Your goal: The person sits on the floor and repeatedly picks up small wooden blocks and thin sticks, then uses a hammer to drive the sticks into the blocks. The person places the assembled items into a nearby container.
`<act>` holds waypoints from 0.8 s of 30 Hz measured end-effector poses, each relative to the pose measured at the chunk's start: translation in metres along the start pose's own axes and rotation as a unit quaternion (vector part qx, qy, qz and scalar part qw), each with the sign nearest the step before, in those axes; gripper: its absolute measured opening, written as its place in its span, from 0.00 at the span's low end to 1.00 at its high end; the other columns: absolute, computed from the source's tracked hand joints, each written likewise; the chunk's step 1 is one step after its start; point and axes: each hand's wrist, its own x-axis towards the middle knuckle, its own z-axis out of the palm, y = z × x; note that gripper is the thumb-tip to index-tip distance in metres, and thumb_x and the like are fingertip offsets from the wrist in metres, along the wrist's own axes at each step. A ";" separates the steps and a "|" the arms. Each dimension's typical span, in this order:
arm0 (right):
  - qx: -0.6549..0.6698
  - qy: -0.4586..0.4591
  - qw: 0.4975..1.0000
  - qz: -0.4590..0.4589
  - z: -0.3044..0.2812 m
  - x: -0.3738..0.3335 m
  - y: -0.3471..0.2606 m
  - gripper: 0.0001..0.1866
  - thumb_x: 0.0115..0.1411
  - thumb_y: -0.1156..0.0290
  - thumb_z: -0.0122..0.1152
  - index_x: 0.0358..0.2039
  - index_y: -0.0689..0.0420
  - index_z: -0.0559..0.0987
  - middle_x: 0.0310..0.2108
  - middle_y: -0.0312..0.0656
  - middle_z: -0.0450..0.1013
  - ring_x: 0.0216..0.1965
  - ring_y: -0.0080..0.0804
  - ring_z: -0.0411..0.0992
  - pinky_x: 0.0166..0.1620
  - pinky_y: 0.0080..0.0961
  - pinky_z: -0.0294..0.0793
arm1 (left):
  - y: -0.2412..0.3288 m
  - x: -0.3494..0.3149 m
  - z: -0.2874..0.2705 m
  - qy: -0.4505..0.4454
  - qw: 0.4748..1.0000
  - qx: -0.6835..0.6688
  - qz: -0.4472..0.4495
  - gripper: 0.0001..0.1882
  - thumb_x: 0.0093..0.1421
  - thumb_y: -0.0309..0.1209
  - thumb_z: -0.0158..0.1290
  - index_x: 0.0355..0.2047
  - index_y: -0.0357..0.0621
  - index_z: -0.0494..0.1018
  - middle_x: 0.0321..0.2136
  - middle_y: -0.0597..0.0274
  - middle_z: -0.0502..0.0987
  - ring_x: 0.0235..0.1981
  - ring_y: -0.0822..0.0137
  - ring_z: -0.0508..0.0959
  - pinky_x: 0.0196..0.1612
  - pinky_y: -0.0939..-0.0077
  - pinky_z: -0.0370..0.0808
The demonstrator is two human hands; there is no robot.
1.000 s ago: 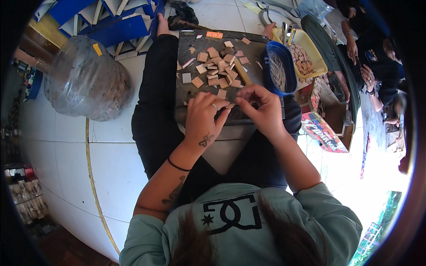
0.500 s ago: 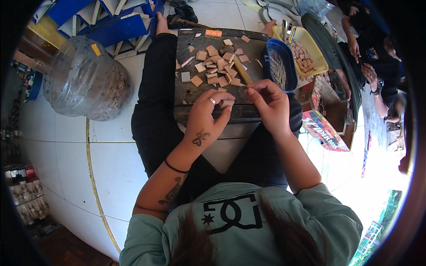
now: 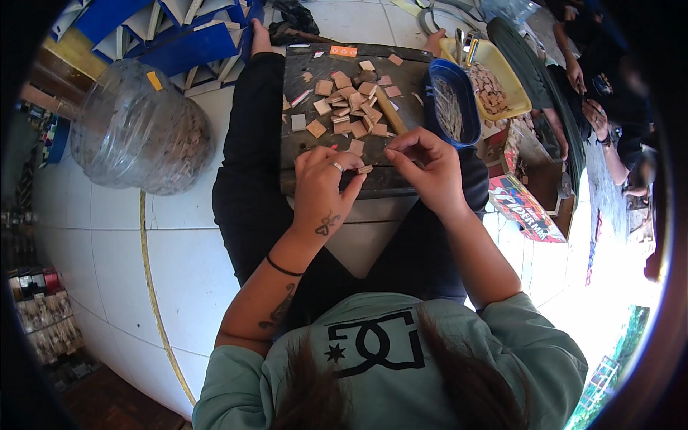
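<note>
Two bare hands above the near part of a dark, low table (image 3: 297,154). The left hand (image 3: 322,179) grasps a small wooden piece (image 3: 365,170) between thumb and fingers; it projects from their tips toward the right, edge visible. The right hand (image 3: 435,170) is raised opposite, its thumb and index finger drawn together; whether something thin lies between them cannot be told.

Principal relation: the wooden piece lies to the left of the right fingertips and slightly closer to the body, separated from them by a narrow gap. Its visible long axis runs roughly left to right, the right end tipped slightly outward, away from the body. The left hand, already in contact, is the nearer.

Beyond the hands, square wooden tiles (image 3: 351,104) form a loose heap. A hammer's wooden handle (image 3: 389,113) slants beside the heap, its near end close to the right hand. Farther right stand a blue tray (image 3: 476,100) of thin sticks (image 3: 448,104) and a yellow basin (image 3: 519,89) of wooden chips (image 3: 489,89).
</note>
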 end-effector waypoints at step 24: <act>-0.136 -0.079 0.987 -0.030 0.007 0.005 -0.017 0.03 0.55 0.79 0.65 0.31 0.64 0.80 0.27 0.38 0.78 0.30 0.20 0.76 0.37 0.19 0.76 | -0.003 -0.001 0.005 0.026 1.000 0.001 0.008 0.09 0.48 0.27 0.66 0.30 0.46 0.79 0.31 0.65 0.80 0.42 0.60 0.78 0.52 0.64 0.64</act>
